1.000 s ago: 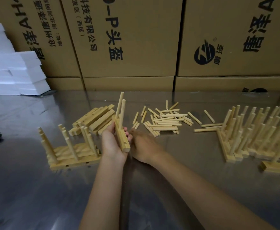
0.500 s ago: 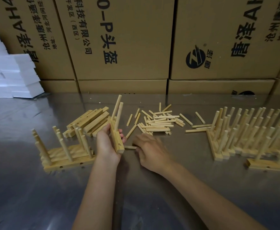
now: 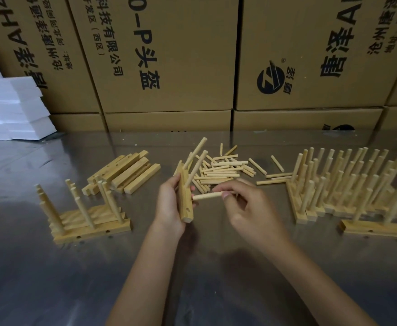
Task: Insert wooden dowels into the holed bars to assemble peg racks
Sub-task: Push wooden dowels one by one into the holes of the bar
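Two dowels (image 3: 196, 161) are already seated in the holed bar (image 3: 185, 198), which is gripped above the table (image 3: 51, 278) by the left hand (image 3: 169, 205); a third dowel (image 3: 208, 196) is pinched by the right hand (image 3: 247, 208) beside it.

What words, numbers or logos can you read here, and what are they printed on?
"O-P头盔", running sideways: middle box.
"科技有限公司" and "(西区)": same box, left part.
"唐泽" and "AH4", cut off: left box.
"唐泽 A", cut off: right box.
Round black "Z" logo with ®: right box.
Small address lines on the left and right boxes: too blurred to read.
Bars, dowels, racks: no text.
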### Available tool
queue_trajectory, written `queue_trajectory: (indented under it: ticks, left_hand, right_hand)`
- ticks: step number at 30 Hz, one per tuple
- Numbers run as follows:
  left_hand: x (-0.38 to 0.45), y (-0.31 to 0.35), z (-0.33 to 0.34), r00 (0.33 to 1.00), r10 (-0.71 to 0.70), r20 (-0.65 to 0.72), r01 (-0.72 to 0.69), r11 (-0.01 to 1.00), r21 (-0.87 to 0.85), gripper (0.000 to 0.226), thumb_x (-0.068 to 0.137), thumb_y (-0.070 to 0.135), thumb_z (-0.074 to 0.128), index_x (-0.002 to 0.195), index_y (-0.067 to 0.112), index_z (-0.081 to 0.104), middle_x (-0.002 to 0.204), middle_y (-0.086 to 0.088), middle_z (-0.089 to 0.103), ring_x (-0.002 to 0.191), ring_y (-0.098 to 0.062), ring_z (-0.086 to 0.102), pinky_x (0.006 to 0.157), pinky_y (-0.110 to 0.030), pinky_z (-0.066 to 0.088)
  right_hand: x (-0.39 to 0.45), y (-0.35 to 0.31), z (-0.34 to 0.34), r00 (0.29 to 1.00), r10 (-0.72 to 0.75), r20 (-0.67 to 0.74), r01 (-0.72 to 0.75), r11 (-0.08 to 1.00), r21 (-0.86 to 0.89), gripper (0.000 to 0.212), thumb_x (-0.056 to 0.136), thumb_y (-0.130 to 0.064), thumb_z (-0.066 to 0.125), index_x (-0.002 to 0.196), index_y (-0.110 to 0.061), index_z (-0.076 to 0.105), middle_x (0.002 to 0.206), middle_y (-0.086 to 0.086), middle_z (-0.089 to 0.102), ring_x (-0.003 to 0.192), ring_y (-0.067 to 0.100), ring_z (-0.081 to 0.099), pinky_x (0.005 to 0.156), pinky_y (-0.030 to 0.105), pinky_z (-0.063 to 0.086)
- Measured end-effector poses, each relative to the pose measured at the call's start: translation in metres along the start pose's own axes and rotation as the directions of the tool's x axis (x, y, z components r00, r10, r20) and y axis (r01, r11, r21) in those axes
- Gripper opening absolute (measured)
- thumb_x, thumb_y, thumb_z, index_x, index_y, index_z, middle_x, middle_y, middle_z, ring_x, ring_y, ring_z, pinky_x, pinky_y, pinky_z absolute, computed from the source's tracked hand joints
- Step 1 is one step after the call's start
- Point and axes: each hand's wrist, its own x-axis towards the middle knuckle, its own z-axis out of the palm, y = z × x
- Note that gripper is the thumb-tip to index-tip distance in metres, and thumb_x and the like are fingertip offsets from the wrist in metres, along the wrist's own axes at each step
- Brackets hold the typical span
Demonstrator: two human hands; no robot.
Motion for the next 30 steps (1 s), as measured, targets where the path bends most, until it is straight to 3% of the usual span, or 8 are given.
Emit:
queue_trajectory:
  ticks: [2,7,12,15,18,23,30]
  left_hand:
    - [-0.001,-0.002,0.004,1.0,-0.008,0.022,0.009,1.0,-0.012,0.026,0.103,0.029,0.046,0.095,0.012,0.064,0.058,-0.001,0.053,0.04,-0.009,0.049,0.039,-0.018,0.04]
    - [0.0,-0.003,0.007,0.998,-0.03,0.062,0.031,0.999,-0.019,0.024,0.102,0.029,0.047,0.103,0.01,0.06,0.062,-0.002,0.052,0.045,-0.011,0.047,0.045,-0.02,0.042]
    - [0.0,-0.005,0.006,0.998,-0.013,0.056,0.013,1.0,-0.001,0.025,0.102,0.03,0.046,0.107,0.011,0.061,0.064,-0.003,0.052,0.049,-0.012,0.046,0.05,-0.022,0.042]
    - [0.0,-0.004,0.005,0.999,-0.005,0.039,0.006,1.0,-0.009,0.025,0.102,0.031,0.047,0.099,0.012,0.063,0.062,-0.002,0.053,0.046,-0.011,0.047,0.044,-0.021,0.044]
    - [0.002,-0.005,0.003,0.999,0.035,0.01,-0.035,0.999,0.034,0.027,0.102,0.033,0.049,0.093,0.013,0.064,0.061,-0.002,0.054,0.045,-0.011,0.048,0.04,-0.02,0.043]
    - [0.002,-0.011,0.004,0.996,0.085,-0.01,-0.083,0.992,0.1,0.025,0.101,0.033,0.05,0.101,0.012,0.064,0.061,-0.003,0.055,0.048,-0.014,0.048,0.046,-0.026,0.043]
    - [0.0,-0.015,0.004,0.992,0.122,-0.029,-0.118,0.986,0.118,0.025,0.103,0.03,0.047,0.106,0.014,0.066,0.062,-0.003,0.055,0.05,-0.015,0.049,0.051,-0.029,0.043]
  right_hand:
    - [-0.001,-0.006,-0.002,0.999,-0.026,0.035,0.026,1.0,0.009,0.02,0.092,-0.008,0.057,0.094,-0.021,0.073,0.086,-0.014,0.059,0.074,0.004,0.053,0.061,0.011,0.035]
    - [-0.003,-0.012,-0.003,0.982,-0.181,0.06,0.189,0.956,-0.224,0.013,0.085,-0.026,0.057,0.092,-0.025,0.068,0.078,-0.02,0.044,0.079,0.0,0.046,0.067,0.016,0.035]
    - [-0.003,-0.01,-0.006,0.96,-0.249,0.129,0.277,0.912,-0.303,0.013,0.087,-0.023,0.058,0.097,-0.024,0.066,0.082,-0.018,0.038,0.085,0.0,0.039,0.07,0.02,0.034]
    - [-0.004,-0.012,-0.008,0.947,-0.268,0.175,0.315,0.88,-0.356,0.018,0.089,-0.022,0.058,0.104,-0.026,0.068,0.082,-0.013,0.04,0.086,0.004,0.04,0.067,0.021,0.033]
    - [-0.003,-0.015,-0.01,0.93,-0.286,0.231,0.354,0.868,-0.35,0.02,0.09,-0.015,0.059,0.106,-0.023,0.069,0.081,-0.011,0.039,0.083,0.007,0.041,0.068,0.021,0.029]
    - [-0.003,-0.015,-0.008,0.925,-0.294,0.242,0.364,0.87,-0.334,0.023,0.089,-0.005,0.059,0.105,-0.016,0.071,0.081,-0.014,0.039,0.083,0.005,0.04,0.067,0.014,0.028]
    - [-0.003,-0.009,-0.004,0.945,-0.249,0.214,0.305,0.908,-0.287,0.019,0.088,-0.01,0.057,0.099,-0.017,0.071,0.079,-0.017,0.039,0.082,0.001,0.037,0.067,0.01,0.027]
